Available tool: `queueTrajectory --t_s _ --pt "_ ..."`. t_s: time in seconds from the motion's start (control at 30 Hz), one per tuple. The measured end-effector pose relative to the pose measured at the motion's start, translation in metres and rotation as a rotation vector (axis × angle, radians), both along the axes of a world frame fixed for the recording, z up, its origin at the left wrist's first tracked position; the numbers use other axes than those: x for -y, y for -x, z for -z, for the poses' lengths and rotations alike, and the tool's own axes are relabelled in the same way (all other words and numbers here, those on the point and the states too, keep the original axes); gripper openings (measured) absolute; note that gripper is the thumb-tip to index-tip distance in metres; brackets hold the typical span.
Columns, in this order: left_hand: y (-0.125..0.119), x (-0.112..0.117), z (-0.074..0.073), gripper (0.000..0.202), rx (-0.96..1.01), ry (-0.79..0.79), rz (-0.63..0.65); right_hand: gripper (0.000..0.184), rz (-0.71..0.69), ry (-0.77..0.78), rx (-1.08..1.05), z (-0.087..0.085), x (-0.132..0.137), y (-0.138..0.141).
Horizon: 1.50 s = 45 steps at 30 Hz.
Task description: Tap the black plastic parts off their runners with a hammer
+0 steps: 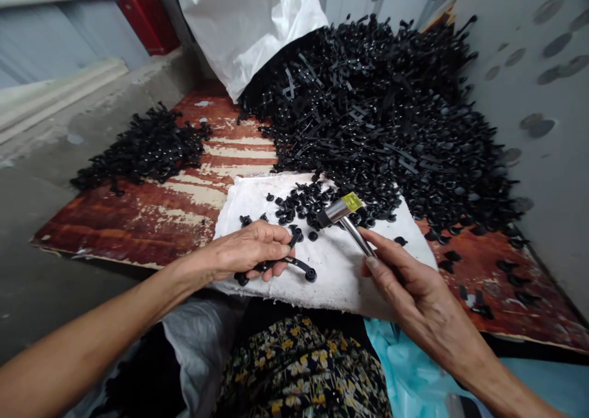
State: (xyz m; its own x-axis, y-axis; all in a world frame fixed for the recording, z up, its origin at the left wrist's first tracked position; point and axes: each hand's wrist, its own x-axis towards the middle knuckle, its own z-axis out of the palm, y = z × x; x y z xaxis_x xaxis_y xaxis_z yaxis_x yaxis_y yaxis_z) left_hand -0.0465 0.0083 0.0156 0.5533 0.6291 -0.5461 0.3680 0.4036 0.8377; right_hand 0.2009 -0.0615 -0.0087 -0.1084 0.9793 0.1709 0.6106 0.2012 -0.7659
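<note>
The left grip is closed around a black moulded plastic runner, and the right grip is pinched on the steel shaft of a small hammer, whose head is held above a white cloth. Loose black plastic caps are scattered on the cloth, which is laid over a red-painted board with worn, peeling paint. A large heap of black runners is piled beyond, against a grey wall marked with dark ovals. A smaller heap lies to the left. A white sack is propped at the far edge, and a concrete floor is seen on the left.
</note>
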Motion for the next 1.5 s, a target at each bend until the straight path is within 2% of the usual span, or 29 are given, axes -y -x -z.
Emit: queueTrajectory --t_s 0.37,0.73,0.93,1.07,1.23,1.43,1.5 --pt "-0.001 0.000 0.001 0.029 0.005 -0.005 -0.007 0.039 -0.010 -0.025 -0.022 0.002 -0.001 0.002" --pt "-0.006 0.001 -0.004 0.023 -0.138 0.013 -0.013 0.039 -0.016 -0.030 0.003 0.003 0.000 0.002" --pt "-0.020 0.010 -0.009 0.019 -0.181 0.049 -0.144 0.041 -0.057 -0.071 0.056 0.006 -0.002 0.001" --pt "-0.025 0.015 -0.002 0.018 -0.212 0.045 -0.204 0.042 -0.105 -0.146 0.098 0.002 -0.001 0.007" --pt "-0.022 0.021 0.012 0.018 -0.193 -0.032 -0.190 0.054 -0.168 -0.261 0.140 -0.007 0.001 0.015" --pt "-0.027 0.025 0.005 0.019 -0.182 -0.024 -0.219 0.055 -0.228 -0.336 0.386 -0.006 -0.001 0.013" --pt "-0.027 0.024 0.003 0.018 -0.183 -0.026 -0.212 0.059 -0.227 -0.338 0.357 -0.006 0.001 0.012"
